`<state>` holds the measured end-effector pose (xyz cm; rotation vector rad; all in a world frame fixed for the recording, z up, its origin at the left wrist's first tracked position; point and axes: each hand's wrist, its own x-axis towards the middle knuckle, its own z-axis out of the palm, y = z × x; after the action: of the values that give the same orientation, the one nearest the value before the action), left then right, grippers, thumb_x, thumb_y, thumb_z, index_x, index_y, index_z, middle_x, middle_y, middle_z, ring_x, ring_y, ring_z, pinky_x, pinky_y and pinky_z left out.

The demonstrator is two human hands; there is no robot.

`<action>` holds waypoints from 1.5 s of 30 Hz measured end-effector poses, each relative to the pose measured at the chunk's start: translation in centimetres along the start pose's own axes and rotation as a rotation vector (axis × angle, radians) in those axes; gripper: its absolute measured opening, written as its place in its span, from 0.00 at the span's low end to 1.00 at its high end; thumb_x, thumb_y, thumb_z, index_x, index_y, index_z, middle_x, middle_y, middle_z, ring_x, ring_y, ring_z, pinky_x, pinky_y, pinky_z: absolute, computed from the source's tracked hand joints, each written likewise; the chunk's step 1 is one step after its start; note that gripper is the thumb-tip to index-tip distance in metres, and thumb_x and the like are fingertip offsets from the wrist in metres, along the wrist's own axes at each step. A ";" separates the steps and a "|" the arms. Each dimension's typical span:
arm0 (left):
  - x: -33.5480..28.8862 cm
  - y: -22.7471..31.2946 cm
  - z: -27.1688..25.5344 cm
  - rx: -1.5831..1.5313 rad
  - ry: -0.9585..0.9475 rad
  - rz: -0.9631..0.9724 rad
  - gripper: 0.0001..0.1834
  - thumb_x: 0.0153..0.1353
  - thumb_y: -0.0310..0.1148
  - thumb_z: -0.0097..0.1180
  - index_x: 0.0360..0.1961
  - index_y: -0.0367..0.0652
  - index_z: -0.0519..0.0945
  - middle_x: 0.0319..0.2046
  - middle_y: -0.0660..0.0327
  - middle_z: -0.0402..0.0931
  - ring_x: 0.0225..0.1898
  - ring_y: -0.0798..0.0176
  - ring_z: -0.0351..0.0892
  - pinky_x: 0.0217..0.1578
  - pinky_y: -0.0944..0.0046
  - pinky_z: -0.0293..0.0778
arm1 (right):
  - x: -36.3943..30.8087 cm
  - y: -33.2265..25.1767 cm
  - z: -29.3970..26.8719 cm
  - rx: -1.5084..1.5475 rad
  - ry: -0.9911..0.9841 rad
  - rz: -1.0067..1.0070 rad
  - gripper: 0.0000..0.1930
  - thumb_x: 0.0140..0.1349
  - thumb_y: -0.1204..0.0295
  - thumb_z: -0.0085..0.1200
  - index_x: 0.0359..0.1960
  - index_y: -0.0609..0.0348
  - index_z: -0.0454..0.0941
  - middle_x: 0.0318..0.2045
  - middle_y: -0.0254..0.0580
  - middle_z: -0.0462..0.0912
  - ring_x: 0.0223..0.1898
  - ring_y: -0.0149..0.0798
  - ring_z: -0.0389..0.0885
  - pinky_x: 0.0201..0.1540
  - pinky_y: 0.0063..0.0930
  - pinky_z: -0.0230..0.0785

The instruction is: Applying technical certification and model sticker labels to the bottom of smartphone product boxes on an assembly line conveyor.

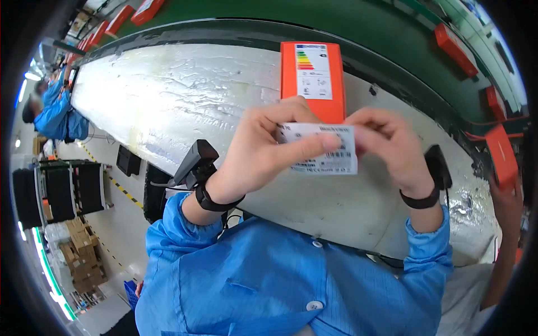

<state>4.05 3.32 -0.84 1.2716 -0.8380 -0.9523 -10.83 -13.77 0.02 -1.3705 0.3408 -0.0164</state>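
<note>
My left hand (263,148) grips a white printed label (322,167), its thumb across the front and its fingers behind. Black print and small codes cover the label's face. At the label's upper right edge are the bent, pinched fingers of my right hand (389,145), slightly blurred; what lies between their tips is partly hidden. Just beyond both hands an orange box (328,109) lies on the pale worktop (179,95). A white sticker with coloured energy bars (314,73) is on its top. Both wrists wear black bands with small devices.
Behind the worktop runs a green conveyor belt (241,12) carrying several orange boxes (457,50). At the right, another person's hand (507,199) holds an orange box (501,157). A person in blue (59,115) is at the far left. Cardboard boxes (84,252) are stacked on the floor.
</note>
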 end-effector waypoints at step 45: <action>-0.6 -4.0 -3.8 0.212 0.202 -0.162 0.07 0.62 0.30 0.62 0.32 0.36 0.81 0.30 0.65 0.80 0.35 0.75 0.76 0.40 0.74 0.70 | 1.7 4.0 -0.9 -0.188 0.287 0.021 0.10 0.62 0.65 0.57 0.28 0.57 0.75 0.19 0.26 0.72 0.20 0.20 0.67 0.24 0.15 0.59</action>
<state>6.89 5.15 -5.23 1.6096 -0.6987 -0.8603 -10.21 -14.12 -4.34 -1.5538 0.6096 -0.1681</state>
